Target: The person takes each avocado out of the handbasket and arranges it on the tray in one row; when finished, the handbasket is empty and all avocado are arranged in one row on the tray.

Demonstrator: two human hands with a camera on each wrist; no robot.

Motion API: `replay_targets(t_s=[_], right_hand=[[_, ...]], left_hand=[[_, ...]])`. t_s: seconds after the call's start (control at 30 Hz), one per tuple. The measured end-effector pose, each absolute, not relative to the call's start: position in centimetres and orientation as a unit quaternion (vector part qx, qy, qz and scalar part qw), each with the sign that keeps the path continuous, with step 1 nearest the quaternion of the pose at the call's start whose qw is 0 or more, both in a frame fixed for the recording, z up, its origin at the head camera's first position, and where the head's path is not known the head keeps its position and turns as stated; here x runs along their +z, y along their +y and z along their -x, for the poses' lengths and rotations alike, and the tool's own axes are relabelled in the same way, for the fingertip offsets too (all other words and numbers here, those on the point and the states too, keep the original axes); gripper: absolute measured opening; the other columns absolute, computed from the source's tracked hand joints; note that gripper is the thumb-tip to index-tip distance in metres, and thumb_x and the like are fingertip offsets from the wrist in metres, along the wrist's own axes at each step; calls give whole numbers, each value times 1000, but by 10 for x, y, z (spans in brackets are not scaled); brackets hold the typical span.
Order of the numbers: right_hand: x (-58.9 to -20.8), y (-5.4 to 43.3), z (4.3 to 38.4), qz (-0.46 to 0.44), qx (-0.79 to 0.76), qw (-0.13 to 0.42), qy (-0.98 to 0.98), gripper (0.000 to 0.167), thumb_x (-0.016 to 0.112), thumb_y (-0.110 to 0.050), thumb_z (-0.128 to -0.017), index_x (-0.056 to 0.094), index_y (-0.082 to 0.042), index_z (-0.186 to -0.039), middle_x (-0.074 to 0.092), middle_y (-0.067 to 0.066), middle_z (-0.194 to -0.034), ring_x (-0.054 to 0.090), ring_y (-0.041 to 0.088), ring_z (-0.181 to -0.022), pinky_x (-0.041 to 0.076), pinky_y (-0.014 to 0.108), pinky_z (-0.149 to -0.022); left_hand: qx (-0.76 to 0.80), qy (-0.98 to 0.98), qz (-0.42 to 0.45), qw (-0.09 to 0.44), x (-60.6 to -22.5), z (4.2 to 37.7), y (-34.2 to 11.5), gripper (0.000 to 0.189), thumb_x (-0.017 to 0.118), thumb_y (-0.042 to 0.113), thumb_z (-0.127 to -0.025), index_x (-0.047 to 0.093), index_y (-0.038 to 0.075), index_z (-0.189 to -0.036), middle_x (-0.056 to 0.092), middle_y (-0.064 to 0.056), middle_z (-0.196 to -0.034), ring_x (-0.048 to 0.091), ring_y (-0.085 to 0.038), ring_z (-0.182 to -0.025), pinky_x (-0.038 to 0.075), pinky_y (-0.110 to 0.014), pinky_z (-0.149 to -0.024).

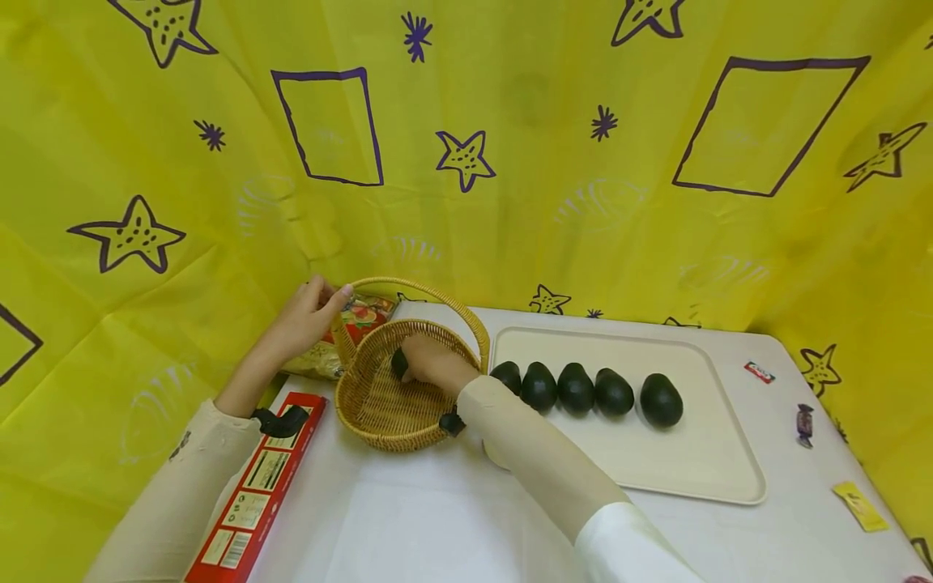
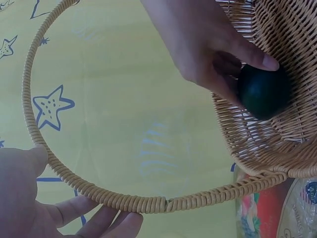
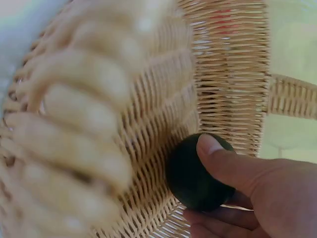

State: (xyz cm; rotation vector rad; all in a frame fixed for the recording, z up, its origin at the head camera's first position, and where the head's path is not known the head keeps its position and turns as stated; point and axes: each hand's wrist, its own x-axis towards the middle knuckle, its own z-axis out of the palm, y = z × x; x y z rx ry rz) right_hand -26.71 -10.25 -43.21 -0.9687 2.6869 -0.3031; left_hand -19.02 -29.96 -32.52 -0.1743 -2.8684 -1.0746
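Observation:
In the head view a wicker basket [image 1: 379,409] stands on the table, its arched handle [image 1: 445,298] upright. My left hand [image 1: 309,314] holds the handle at its left side, fingers curled about it in the left wrist view. Inside the basket, my right hand [image 1: 436,362] grips a dark green avocado [image 3: 195,173] between thumb and fingers. The avocado is close to the woven bottom; whether it touches cannot be told. Several more avocados [image 1: 576,390] lie in a row on a cream tray [image 1: 700,461] to the right of the basket.
Left of the basket lies a long red box [image 1: 251,502], partly under the left forearm. A red and gold food packet [image 1: 364,314] is behind the basket. Small wrapped sweets, such as a purple one [image 1: 805,425] and a yellow packet [image 1: 860,506], lie along the right edge. Yellow cloth surrounds the table.

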Motion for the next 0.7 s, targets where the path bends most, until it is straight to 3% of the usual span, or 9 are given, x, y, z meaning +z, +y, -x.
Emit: replay_targets(t_s=[0.17, 0.43, 0.7], right_hand=[[-429, -92, 258, 314, -156, 164, 922, 41, 82, -20, -95, 66, -2, -128, 70, 15, -129, 69, 27, -119, 57, 33, -95], [-424, -77, 240, 346, -205, 139, 905, 40, 79, -23, -98, 66, -2, -129, 71, 15, -127, 69, 27, -117, 56, 35, -95], [-409, -49, 216, 382, -286, 125, 870, 75, 77, -30, -99, 42, 1, -158, 57, 17, -153, 60, 28, -136, 52, 35, -107]], left_hand=[[-353, -933, 58, 35, -327, 191, -300, 51, 39, 49, -114, 48, -1, -117, 49, -15, -95, 46, -25, -76, 41, -39, -68], [-357, -931, 65, 31, -328, 192, -301, 51, 38, 49, -114, 47, -2, -113, 49, -17, -95, 46, -25, -73, 42, -38, -66], [-350, -933, 66, 45, -328, 190, -300, 53, 39, 48, -114, 49, -4, -116, 51, -19, -97, 47, -27, -78, 43, -39, -69]])
